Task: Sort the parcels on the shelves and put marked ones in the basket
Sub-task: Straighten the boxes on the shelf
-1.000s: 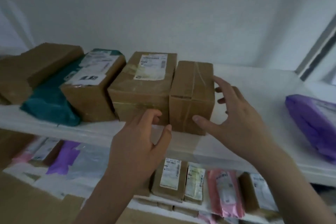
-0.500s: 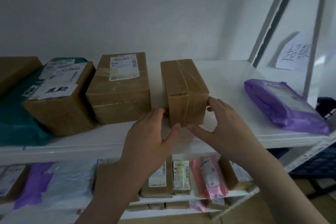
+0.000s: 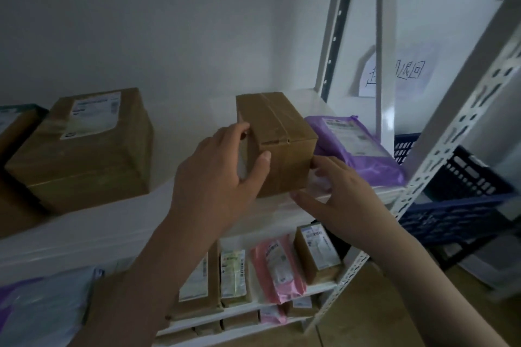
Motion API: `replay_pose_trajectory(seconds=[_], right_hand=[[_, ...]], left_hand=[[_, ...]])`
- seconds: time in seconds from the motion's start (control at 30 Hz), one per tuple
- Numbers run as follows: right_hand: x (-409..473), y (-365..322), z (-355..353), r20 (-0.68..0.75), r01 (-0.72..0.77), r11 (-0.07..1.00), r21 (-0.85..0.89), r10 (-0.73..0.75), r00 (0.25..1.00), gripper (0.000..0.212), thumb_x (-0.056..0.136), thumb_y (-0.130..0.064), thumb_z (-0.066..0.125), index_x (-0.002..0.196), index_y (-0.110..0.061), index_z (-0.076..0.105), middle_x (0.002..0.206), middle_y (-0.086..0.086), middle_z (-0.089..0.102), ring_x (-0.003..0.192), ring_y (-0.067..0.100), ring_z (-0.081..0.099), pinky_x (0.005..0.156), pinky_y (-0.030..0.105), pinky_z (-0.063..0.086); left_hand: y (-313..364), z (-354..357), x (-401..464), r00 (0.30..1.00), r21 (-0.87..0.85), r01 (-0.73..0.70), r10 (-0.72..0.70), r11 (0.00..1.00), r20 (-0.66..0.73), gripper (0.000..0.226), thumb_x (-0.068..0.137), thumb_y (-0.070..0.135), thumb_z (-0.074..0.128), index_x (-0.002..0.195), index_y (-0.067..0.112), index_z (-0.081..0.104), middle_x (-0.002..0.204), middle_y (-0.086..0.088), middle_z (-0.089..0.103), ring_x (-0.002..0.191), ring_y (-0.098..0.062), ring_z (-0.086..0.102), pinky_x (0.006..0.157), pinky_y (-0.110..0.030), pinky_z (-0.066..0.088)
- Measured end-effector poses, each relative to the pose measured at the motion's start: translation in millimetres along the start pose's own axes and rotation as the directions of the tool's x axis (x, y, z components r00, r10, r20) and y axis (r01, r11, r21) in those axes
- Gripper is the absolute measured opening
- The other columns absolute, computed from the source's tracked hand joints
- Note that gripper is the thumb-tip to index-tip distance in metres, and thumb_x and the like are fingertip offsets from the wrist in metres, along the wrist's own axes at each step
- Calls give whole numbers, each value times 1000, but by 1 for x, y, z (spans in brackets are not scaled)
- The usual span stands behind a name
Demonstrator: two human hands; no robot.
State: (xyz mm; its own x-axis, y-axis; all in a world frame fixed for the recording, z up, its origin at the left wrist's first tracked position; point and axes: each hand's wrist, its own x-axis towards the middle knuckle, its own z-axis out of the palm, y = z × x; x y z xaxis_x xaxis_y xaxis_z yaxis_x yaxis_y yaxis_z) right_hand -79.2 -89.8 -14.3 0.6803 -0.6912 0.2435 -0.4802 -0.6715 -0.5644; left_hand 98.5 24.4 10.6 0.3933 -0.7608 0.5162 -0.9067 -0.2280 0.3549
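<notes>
The small taped box [image 3: 277,144] stands on the top shelf [image 3: 112,220], near its right end. The left hand [image 3: 217,175] grips its left front corner — fingers curled on the side face, thumb pressed on the front. The right hand [image 3: 342,200] touches its lower right corner with spread fingers. Just right of the box lies a purple mailer [image 3: 355,149]; further right, beyond the shelf post, a blue basket [image 3: 456,205]. Left of the box, well apart, sits a larger labelled box [image 3: 84,146].
</notes>
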Motion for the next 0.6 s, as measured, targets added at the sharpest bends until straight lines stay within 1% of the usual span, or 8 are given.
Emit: replay_pose_trajectory(seconds=[0.07,0.13,0.2,0.27,0.33,0.4,0.5,0.6], right_hand=[[-1,2,2,4,26,999,-23,-26,1000,44,87,-51,67,126,-37,52,122,-18,54,113,7,55,92,27,47],[0,3,5,10,45,997,-59,-45,999,56,88,-55,64,137,-34,48,131,-14,54,120,9,52,97,29,45],[2,3,8,18,47,997,-53,-46,999,62,88,-56,62,143,-35,43,135,-13,52,123,9,50,98,28,45],[4,0,11,2,59,998,-36,-58,998,63,87,-57,61,143,-37,40,134,-13,52,120,9,52,95,30,48],[9,-2,14,-13,51,998,-41,-52,999,64,87,-57,59,144,-36,39,134,-11,53,119,11,53,93,32,50],[15,-4,18,8,18,999,-49,-18,1000,61,87,-55,59,141,-31,44,131,-8,56,120,15,52,94,36,50],[24,-11,25,49,-1,999,-47,3,999,57,80,-59,55,127,-29,51,117,-7,60,113,17,53,90,40,51],[31,-19,30,29,-25,999,25,24,999,62,79,-62,60,131,-31,48,109,-11,58,101,14,56,80,33,49]], left_hand=[[4,1,3,999,60,-33,35,998,-29,54,99,55,46,145,27,42,139,6,55,119,-17,56,80,-31,47],[4,3,5,998,122,-47,52,991,-35,52,99,55,42,142,27,46,140,4,51,121,-19,54,79,-33,50],[1,3,3,998,174,-38,47,984,-46,52,98,55,40,139,24,52,142,2,49,124,-21,51,78,-35,52],[-4,1,-1,996,188,-33,48,982,-72,53,99,54,40,137,22,55,142,1,51,125,-22,49,77,-34,52],[-10,-4,-8,994,160,-33,48,987,-96,53,101,53,38,137,19,57,137,1,55,125,-22,51,80,-36,53],[-18,-9,-13,993,138,-27,42,990,-110,52,102,52,38,136,17,57,131,1,59,123,-22,51,86,-36,50],[-32,-17,-18,994,157,-30,46,987,-96,51,102,50,40,133,13,58,126,-1,61,123,-21,49,92,-32,43],[-45,-21,-22,999,133,-8,15,991,-53,47,101,50,45,130,14,57,124,1,59,122,-17,46,91,-29,40]])
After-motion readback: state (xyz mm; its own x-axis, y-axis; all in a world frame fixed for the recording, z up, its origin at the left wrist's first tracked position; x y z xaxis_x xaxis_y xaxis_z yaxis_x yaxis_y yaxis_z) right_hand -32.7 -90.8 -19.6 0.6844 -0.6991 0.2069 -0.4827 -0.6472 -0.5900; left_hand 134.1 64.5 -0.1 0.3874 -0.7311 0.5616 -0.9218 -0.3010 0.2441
